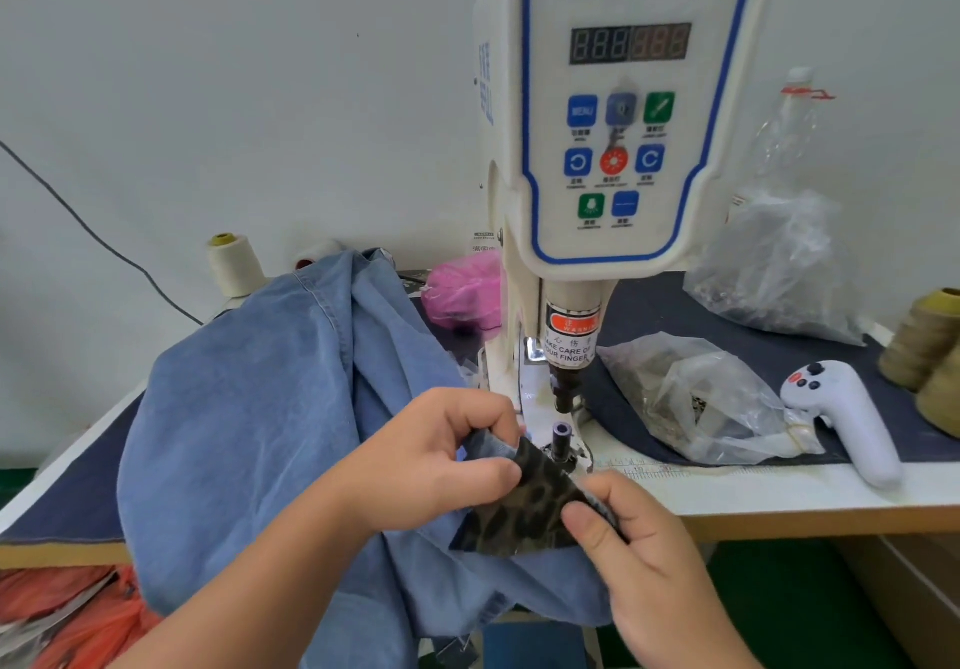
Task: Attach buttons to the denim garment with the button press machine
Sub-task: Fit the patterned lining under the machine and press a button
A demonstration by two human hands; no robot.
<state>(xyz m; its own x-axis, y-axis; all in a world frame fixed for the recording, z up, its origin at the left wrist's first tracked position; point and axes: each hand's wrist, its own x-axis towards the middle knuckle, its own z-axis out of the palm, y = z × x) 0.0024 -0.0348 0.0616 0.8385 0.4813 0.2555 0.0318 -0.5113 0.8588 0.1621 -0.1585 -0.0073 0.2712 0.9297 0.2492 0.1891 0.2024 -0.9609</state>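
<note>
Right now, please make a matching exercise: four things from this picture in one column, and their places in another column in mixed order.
Things:
1. pink bag
2. white handheld controller
3. cream thread cone
4. leopard-print flap

Places:
A. pinched by both hands
B. far left, by the wall
C. right of the clear bags
D. behind the denim garment, left of the machine

Pairs: 1-D, 2-C, 3-B, 4-A

Your light-blue denim garment (249, 408) lies heaped on the bench left of the white button press machine (597, 149), draping over the front edge. Its dark patterned flap (524, 502) sits just before the lower die (562, 434).
</note>
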